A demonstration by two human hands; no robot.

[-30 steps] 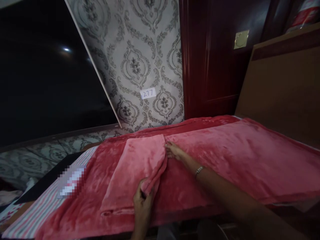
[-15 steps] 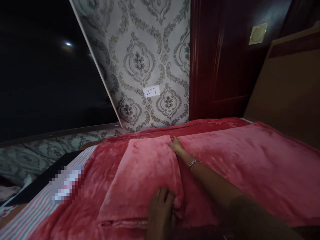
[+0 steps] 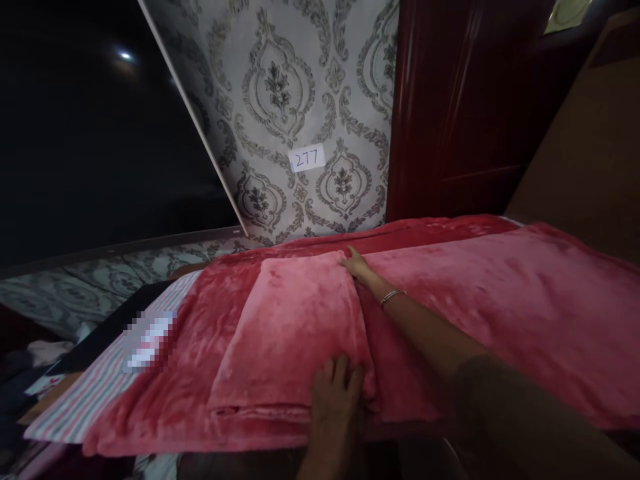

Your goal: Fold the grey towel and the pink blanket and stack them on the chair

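A plush pink-red blanket (image 3: 295,320) lies with its left part folded into a thick rectangular panel on top of the rest. At the far right corner of this panel, my right hand (image 3: 356,265) has its fingers closed on the edge, and a thin bracelet (image 3: 393,297) circles the wrist. My left hand (image 3: 338,393) rests over the near right part of the panel, its fingers laid on the plush and slightly apart. Its thumb is hard to make out. The wider pink layer (image 3: 500,320) stretches away to the right, beneath my right arm.
Striped cloth (image 3: 100,383) shows left of the blanket, with a pixelated patch over it. A large dark screen (image 3: 100,147) stands at the left. Patterned wallpaper (image 3: 280,87) bears a paper label (image 3: 307,158) reading 277. Right are a dark red door (image 3: 450,113) and a brown board (image 3: 580,153).
The view has tilted down and shifted, so the blanket's near edge now shows. Both hands remain at the same parts of the folded panel, and the fold looks much the same.
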